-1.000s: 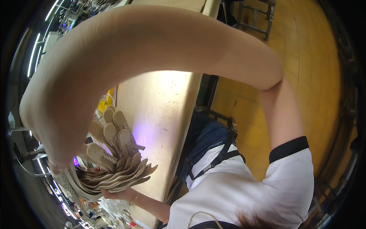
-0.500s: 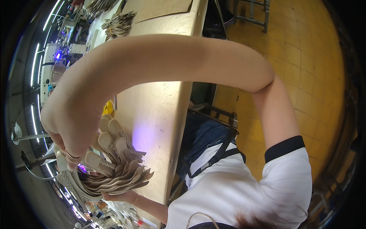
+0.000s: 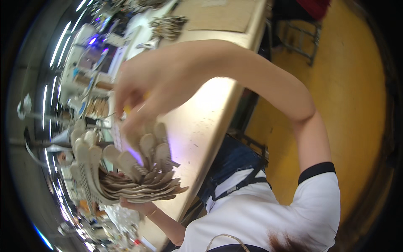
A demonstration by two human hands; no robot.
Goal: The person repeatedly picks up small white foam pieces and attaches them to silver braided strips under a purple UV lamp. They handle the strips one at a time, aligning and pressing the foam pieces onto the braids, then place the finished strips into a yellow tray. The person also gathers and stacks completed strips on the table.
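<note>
My left hand [image 3: 135,205] is closed under a fanned stack of beige shoe insoles [image 3: 138,187], with its fingers mostly hidden by the pieces. Rounded ends stick up from the stack, and braided straps [image 3: 166,157] show on several of them. Above the bundle hangs my right hand [image 3: 157,82], blurred by motion. Its thumb and fingers look apart, and I see nothing between them for certain. A bit of yellow [image 3: 127,109] shows at the gap, perhaps something behind the hand.
The pale table [image 3: 189,126] runs diagonally beneath my arms. At its far end are a cardboard sheet [image 3: 222,17] and another bundle of beige pieces [image 3: 168,26]. A sewing machine [image 3: 79,54] stands at the left. A metal stool [image 3: 300,40] is on the yellow floor.
My right hand has lifted off the stack of insoles, its fingers parting from the strap ends. My left hand still holds the stack. The whole view has shifted with my head.
</note>
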